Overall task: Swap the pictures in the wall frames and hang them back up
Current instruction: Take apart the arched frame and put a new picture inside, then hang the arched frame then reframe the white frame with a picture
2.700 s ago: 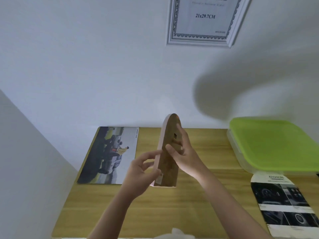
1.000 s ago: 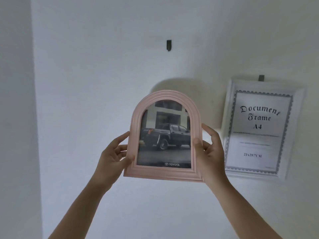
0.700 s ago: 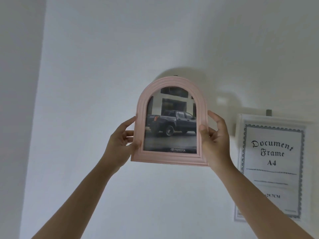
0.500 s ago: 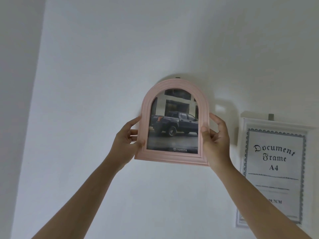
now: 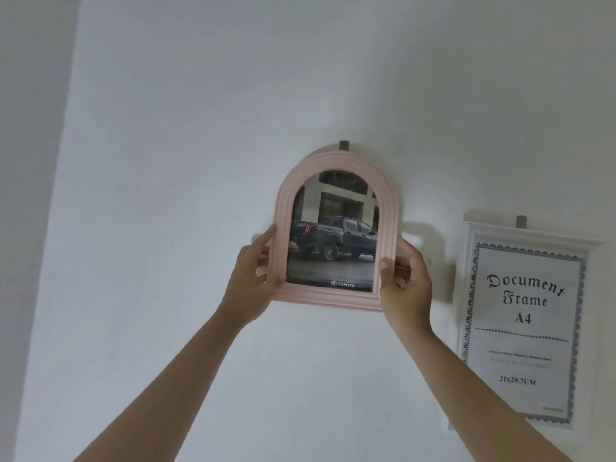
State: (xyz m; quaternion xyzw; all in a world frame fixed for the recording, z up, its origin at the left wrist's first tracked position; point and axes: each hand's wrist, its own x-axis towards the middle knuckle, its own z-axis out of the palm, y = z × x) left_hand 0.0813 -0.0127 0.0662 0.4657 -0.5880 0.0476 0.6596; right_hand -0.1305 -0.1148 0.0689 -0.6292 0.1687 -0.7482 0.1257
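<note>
A pink arched frame (image 5: 336, 163) with a picture of a dark pickup truck (image 5: 333, 240) is held flat against the white wall. Its arched top sits just under a small dark wall hook (image 5: 343, 145), whose tip shows above the rim. My left hand (image 5: 253, 278) grips the frame's lower left edge. My right hand (image 5: 405, 281) grips the lower right edge, thumb on the front. Whether the frame hangs on the hook is hidden behind it.
A white rectangular frame (image 5: 466, 295) with a "Document Frame A4" sheet hangs to the right on its own dark hook (image 5: 520, 221). A wall corner (image 5: 65, 195) runs down the left side.
Both hands have carried the pink frame from the table up to the wall. In the last half second it has dropped slightly, so the hook tip shows above its arch.
</note>
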